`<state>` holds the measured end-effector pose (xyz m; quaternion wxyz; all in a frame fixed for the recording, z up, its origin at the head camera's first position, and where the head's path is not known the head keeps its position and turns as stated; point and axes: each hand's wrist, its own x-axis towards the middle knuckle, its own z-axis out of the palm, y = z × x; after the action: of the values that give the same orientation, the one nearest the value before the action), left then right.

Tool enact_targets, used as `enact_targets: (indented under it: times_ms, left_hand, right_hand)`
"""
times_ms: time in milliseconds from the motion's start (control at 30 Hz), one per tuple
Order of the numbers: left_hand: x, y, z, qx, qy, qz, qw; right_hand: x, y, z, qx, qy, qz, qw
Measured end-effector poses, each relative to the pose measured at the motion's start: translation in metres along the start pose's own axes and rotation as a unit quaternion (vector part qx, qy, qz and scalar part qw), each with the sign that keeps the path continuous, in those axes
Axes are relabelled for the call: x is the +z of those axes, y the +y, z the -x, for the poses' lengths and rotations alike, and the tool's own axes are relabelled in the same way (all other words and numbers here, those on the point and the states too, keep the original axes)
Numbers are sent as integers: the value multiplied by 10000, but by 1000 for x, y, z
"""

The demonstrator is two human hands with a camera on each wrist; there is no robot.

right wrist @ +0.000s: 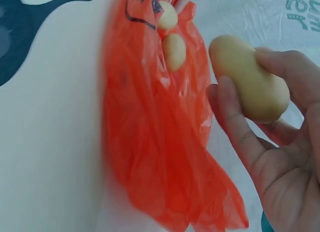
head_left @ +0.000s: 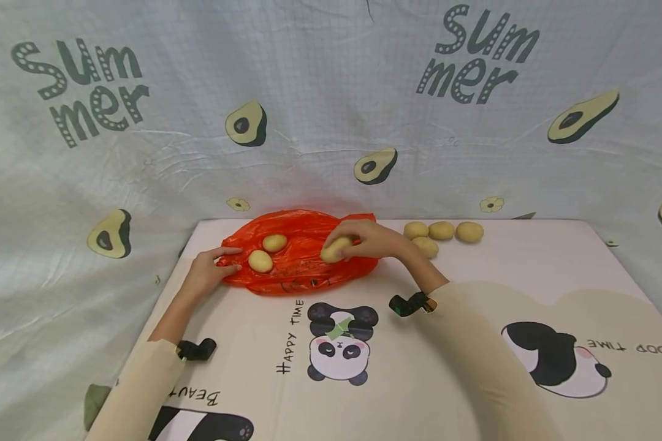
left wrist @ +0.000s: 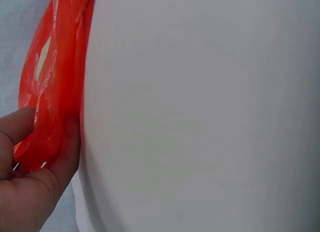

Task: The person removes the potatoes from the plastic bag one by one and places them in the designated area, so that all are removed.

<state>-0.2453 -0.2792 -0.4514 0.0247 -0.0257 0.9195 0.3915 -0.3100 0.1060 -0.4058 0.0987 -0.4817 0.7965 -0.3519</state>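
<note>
My right hand [head_left: 374, 237] grips a yellow potato [head_left: 333, 251] above the right part of a red plastic bag [head_left: 300, 222]. In the right wrist view the held potato [right wrist: 247, 77] sits between thumb and fingers, apart from the bag. My left hand [head_left: 204, 274] is at the bag's left end. The left wrist view shows its thumb and fingers pinching the crumpled red plastic [left wrist: 52, 122]. Two more potatoes, one nearer [head_left: 260, 261] and one farther [head_left: 274, 243], lie on the bag's left half.
Several potatoes [head_left: 441, 231] lie grouped on the table, right of the bag near the back edge. The table cover [head_left: 419, 380] has panda prints. Behind the table hangs a pale cloth [head_left: 309, 79] with avocado prints, close to the bag's far side.
</note>
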Motion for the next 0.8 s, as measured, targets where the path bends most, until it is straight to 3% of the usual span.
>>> enact_targets:
  times_ms: [233,467,800]
  left_hand:
    - [-6,8,4,-140,-98,65,9998]
    - [-7,10,6,-132,-88,-40,9999]
    - [-6,7,7,-77,9,-67,9999]
  right_hand:
    - [-2,2,16,302,487,-302,9979]
    - [-5,0,32,590,848,-270,9943]
    - [-11,2,52,919,1110,-624,9876]
